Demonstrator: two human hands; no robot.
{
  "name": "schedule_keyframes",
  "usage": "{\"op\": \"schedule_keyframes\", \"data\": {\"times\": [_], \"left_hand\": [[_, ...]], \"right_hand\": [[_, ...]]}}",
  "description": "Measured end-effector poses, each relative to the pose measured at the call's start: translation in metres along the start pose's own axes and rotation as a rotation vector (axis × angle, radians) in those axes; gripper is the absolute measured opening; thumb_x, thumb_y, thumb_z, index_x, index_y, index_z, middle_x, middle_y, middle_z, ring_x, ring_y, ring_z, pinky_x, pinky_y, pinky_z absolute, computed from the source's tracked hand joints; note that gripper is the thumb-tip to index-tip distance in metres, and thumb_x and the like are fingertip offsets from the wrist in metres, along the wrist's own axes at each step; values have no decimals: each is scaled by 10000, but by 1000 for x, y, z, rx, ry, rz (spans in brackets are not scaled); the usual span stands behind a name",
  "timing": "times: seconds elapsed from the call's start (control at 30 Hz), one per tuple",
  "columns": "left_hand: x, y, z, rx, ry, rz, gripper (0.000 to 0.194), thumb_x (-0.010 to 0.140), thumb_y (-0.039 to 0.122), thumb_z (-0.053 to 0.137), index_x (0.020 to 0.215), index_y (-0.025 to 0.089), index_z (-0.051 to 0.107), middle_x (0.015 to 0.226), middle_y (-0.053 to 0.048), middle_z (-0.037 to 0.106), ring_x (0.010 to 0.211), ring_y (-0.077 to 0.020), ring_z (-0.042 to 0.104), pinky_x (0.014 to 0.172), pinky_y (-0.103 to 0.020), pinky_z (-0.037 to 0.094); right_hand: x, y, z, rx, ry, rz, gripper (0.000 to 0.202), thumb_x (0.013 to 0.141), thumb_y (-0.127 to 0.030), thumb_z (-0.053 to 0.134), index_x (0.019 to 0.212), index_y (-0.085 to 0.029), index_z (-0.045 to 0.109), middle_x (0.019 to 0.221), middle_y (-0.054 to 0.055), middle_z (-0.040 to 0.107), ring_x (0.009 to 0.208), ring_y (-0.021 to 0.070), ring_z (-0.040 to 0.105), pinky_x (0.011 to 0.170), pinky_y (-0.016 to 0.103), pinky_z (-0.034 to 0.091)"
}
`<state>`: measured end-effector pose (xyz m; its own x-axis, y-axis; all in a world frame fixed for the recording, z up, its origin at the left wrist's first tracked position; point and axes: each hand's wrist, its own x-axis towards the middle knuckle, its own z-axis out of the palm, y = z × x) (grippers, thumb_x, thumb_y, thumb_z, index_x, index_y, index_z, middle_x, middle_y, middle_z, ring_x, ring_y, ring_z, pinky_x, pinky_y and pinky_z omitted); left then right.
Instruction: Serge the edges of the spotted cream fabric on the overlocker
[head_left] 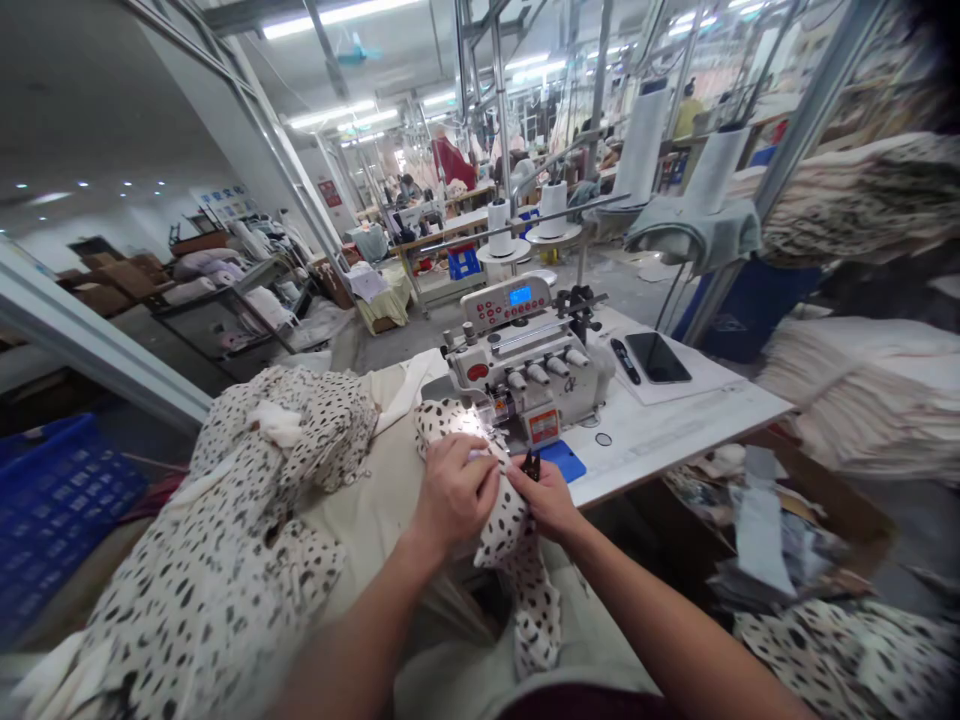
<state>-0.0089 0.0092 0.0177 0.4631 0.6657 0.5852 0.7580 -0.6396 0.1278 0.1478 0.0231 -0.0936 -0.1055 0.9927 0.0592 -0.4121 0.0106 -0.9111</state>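
Observation:
A piece of white fabric with dark spots (504,528) runs from the lit needle area of the sewing machine (540,365) down toward my lap. My left hand (456,490) is closed on this fabric just in front of the machine, fingers bent. Close beside it on the right, my right hand (546,497) pinches the fabric's edge, and small black thread snips (531,465) stick up from that hand. The fingertips of both hands nearly meet. A blue plate (564,460) lies on the table beyond my right hand.
A heap of spotted fabric (225,540) covers the left side. On the table's right lie a phone (658,357) and a black marker (625,361). Thread cones (553,208) stand behind the machine. A blue basket (60,510) is far left; a scrap box (840,510) is at right.

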Motion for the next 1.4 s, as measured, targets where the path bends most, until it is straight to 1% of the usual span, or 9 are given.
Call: {"op": "schedule_keyframes", "data": {"times": [0.13, 0.27, 0.37, 0.5, 0.67, 0.8, 1.0, 1.23, 1.4], "left_hand": [[-5, 13, 1, -4, -65, 42, 141, 893, 221, 602, 997, 226, 697, 1009, -58, 687, 986, -227, 590, 934, -441, 421], [-6, 17, 2, 19, -92, 46, 146, 911, 220, 581, 1009, 214, 688, 1036, -67, 689, 999, -234, 587, 912, -444, 415], [-6, 17, 3, 30, -84, 54, 138, 908, 213, 584, 1000, 208, 686, 1033, -66, 691, 989, -230, 585, 904, -440, 414], [-6, 18, 4, 40, -82, 56, 131, 908, 218, 585, 995, 206, 683, 1034, -63, 693, 988, -233, 581, 908, -448, 409], [-7, 18, 5, 46, -74, 60, 132, 911, 219, 581, 998, 210, 680, 1034, -69, 693, 990, -238, 581, 914, -458, 407], [-8, 17, 5, 51, -63, 64, 134, 908, 218, 584, 1000, 211, 681, 1029, -72, 692, 990, -239, 582, 910, -459, 409], [-9, 18, 7, 61, -67, 68, 147, 906, 207, 578, 1009, 214, 682, 1036, -74, 689, 989, -245, 581, 897, -456, 417], [-9, 18, 7, 63, -66, 74, 151, 903, 201, 583, 1020, 208, 678, 1045, -77, 687, 996, -246, 575, 910, -463, 416], [-9, 19, 6, 68, -53, 74, 147, 898, 197, 589, 1013, 215, 679, 1038, -74, 688, 988, -251, 577, 896, -459, 420]], "right_hand": [[0, -2, 1, 13, -18, -34, 347, 761, -511, 777, 868, -183, 743, 813, 31, 708, 743, 181, 609, 733, 305, 490], [0, -6, 3, 39, 5, -16, 362, 749, -529, 780, 842, -181, 744, 785, 28, 702, 711, 174, 604, 697, 295, 493], [0, -6, 4, 76, 33, 7, 367, 725, -528, 800, 816, -179, 732, 745, 18, 689, 671, 161, 590, 674, 288, 490], [0, -4, 4, 108, 19, 11, 356, 731, -511, 802, 838, -178, 733, 778, 24, 697, 683, 159, 593, 693, 294, 496], [0, -4, 5, 61, 44, -6, 382, 729, -547, 785, 812, -180, 720, 748, 26, 678, 686, 172, 587, 695, 309, 499], [0, -4, 5, 26, 40, -24, 393, 736, -555, 775, 823, -176, 724, 770, 36, 683, 719, 180, 592, 714, 311, 501], [0, -4, 6, 54, 41, -23, 359, 741, -533, 783, 810, -184, 729, 749, 13, 671, 684, 153, 573, 701, 289, 484], [0, -4, 7, 66, 61, -6, 390, 721, -557, 785, 794, -181, 712, 715, 12, 656, 649, 152, 557, 662, 285, 483], [0, -4, 7, 70, 58, -20, 379, 725, -549, 786, 807, -185, 714, 742, 20, 662, 671, 159, 562, 683, 295, 492]]}}
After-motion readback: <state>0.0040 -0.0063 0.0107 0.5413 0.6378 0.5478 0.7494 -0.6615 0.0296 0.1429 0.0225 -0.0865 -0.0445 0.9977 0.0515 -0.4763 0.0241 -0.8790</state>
